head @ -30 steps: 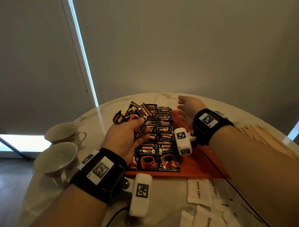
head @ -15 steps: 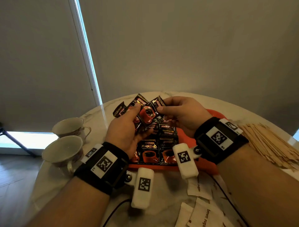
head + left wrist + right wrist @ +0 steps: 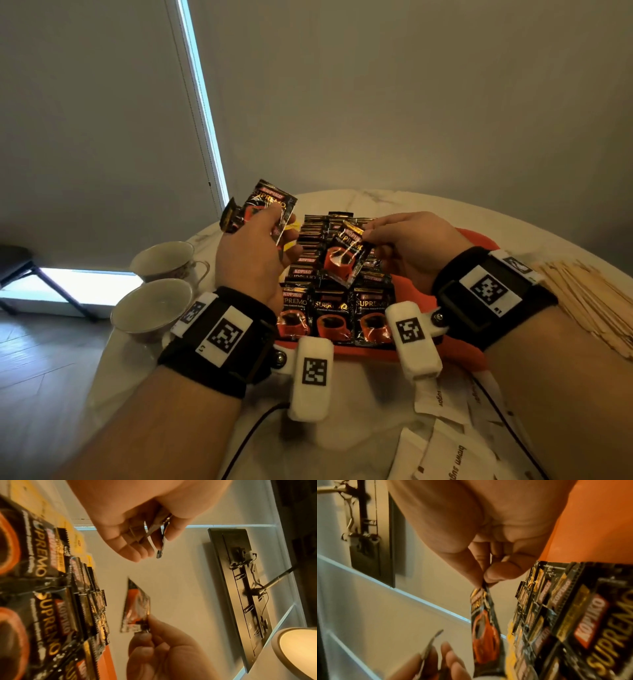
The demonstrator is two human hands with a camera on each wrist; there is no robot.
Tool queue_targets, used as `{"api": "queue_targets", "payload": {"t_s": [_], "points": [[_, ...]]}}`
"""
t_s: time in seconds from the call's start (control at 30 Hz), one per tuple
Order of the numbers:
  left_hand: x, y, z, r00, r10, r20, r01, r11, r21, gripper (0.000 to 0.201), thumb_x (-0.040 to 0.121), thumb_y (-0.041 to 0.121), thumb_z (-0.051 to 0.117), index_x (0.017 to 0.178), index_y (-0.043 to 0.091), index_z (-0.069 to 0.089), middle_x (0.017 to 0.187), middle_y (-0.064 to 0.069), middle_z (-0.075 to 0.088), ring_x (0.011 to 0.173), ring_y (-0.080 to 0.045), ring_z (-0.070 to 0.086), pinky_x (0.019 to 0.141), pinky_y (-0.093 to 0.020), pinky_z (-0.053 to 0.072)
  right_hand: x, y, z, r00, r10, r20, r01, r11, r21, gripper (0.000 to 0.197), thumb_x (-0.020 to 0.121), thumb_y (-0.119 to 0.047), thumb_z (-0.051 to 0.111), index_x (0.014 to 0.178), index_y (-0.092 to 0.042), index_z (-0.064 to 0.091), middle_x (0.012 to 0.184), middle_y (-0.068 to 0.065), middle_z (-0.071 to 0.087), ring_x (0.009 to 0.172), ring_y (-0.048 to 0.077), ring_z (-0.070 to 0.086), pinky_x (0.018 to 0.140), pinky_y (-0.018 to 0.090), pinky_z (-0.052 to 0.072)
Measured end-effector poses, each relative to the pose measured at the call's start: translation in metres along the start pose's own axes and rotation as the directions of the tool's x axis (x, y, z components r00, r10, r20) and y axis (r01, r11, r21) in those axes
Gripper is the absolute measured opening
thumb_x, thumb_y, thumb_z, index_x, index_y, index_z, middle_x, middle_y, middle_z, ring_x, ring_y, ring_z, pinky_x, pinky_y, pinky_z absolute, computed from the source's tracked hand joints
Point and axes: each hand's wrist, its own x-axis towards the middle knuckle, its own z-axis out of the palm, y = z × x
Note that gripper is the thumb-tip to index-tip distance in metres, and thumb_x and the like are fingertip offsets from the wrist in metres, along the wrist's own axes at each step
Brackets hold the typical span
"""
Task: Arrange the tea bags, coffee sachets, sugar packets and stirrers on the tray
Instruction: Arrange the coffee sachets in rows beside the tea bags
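An orange tray (image 3: 474, 238) carries rows of black coffee sachets (image 3: 334, 308). My left hand (image 3: 277, 219) is raised over the tray's far left corner and grips a small bunch of coffee sachets (image 3: 265, 204); the left wrist view shows that bunch (image 3: 161, 536) edge-on between thumb and fingers. My right hand (image 3: 368, 234) pinches the top edge of a single coffee sachet (image 3: 346, 262), which hangs tilted above the rows. That sachet (image 3: 484, 628) dangles from thumb and forefinger in the right wrist view. Yellow tea bags (image 3: 293, 228) peek out behind the left hand.
Two empty teacups (image 3: 152, 308) stand at the table's left edge. A heap of wooden stirrers (image 3: 582, 301) lies to the right of the tray. White brown-sugar packets (image 3: 452, 455) are scattered near the front edge, with a black cable (image 3: 253, 431) beside them.
The right hand came from lying open at the tray's far side to the left hand's bunch, took one sachet and drew it away. The left hand rose with the others.
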Motion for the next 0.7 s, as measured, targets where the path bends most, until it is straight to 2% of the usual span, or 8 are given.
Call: {"api": "queue_targets", "payload": {"t_s": [0.1,0.17,0.23,0.33,0.4,0.57,0.7], "points": [[0.001,0.002,-0.001,0.999,0.006,-0.036,-0.007,1.0,-0.024,0.009,0.097,0.022,0.07,0.094,0.014,0.072,0.074,0.0,0.073,0.066,-0.01,0.068,0.065,-0.029,0.059,-0.003,-0.001,0.016,0.997,-0.01,0.079,0.028,0.975,-0.222,0.008,0.088,-0.004,0.072,0.089,-0.01,0.077,0.079,0.006,0.068,0.058,0.011,0.056,0.054,0.027,0.047],[0.003,0.003,-0.003,0.998,0.015,-0.054,-0.017,0.999,-0.027,0.009,0.095,0.023,0.072,0.096,0.014,0.073,0.078,-0.001,0.073,0.07,-0.011,0.069,0.068,-0.03,0.06,-0.005,-0.005,0.028,0.99,-0.027,0.14,0.082,0.911,-0.405,0.006,0.088,-0.012,0.075,0.09,-0.016,0.079,0.081,0.0,0.069,0.062,0.012,0.058,0.054,0.026,0.048],[0.005,0.005,-0.005,0.998,0.028,-0.056,-0.03,0.999,-0.04,0.012,0.095,0.024,0.072,0.102,0.013,0.072,0.084,-0.003,0.072,0.074,-0.013,0.07,0.073,-0.032,0.06,-0.006,-0.009,0.04,0.979,-0.032,0.201,0.133,0.847,-0.515,0.006,0.088,-0.021,0.077,0.092,-0.023,0.079,0.081,-0.004,0.07,0.067,0.012,0.058,0.057,0.026,0.048],[0.007,0.008,-0.006,0.997,0.04,-0.062,-0.044,0.997,-0.069,0.019,0.095,0.023,0.073,0.108,0.011,0.071,0.09,-0.005,0.071,0.075,-0.013,0.07,0.079,-0.036,0.061,-0.008,-0.012,0.053,0.965,-0.006,0.261,0.165,0.789,-0.592,0.006,0.086,-0.027,0.079,0.091,-0.028,0.078,0.08,-0.01,0.069,0.072,0.008,0.06,0.061,0.024,0.046],[0.008,0.007,-0.007,0.997,0.042,-0.068,-0.047,0.996,-0.074,0.02,0.095,0.023,0.073,0.109,0.011,0.071,0.091,-0.005,0.071,0.075,-0.013,0.07,0.078,-0.035,0.061,-0.008,-0.011,0.058,0.965,0.022,0.26,0.153,0.759,-0.633,0.007,0.086,-0.028,0.08,0.093,-0.026,0.078,0.08,-0.012,0.068,0.073,0.005,0.059,0.062,0.023,0.045],[0.01,0.003,-0.008,0.998,-0.01,-0.059,0.007,0.998,-0.065,0.016,0.095,0.024,0.072,0.106,0.014,0.071,0.097,-0.005,0.071,0.08,-0.013,0.071,0.075,-0.032,0.06,-0.008,-0.007,0.064,0.97,0.075,0.232,0.117,0.691,-0.713,0.021,0.086,-0.031,0.079,0.104,-0.021,0.076,0.103,-0.003,0.071,0.097,0.012,0.064,0.071,0.024,0.051],[0.01,0.001,-0.007,0.998,-0.038,-0.049,0.036,0.998,-0.049,0.015,0.095,0.025,0.072,0.106,0.015,0.07,0.095,-0.003,0.071,0.081,-0.013,0.07,0.077,-0.032,0.06,-0.008,-0.006,0.067,0.975,0.069,0.211,0.109,0.682,-0.723,0.022,0.084,-0.033,0.081,0.101,-0.02,0.076,0.101,-0.003,0.071,0.097,0.013,0.065,0.078,0.027,0.055]]}}
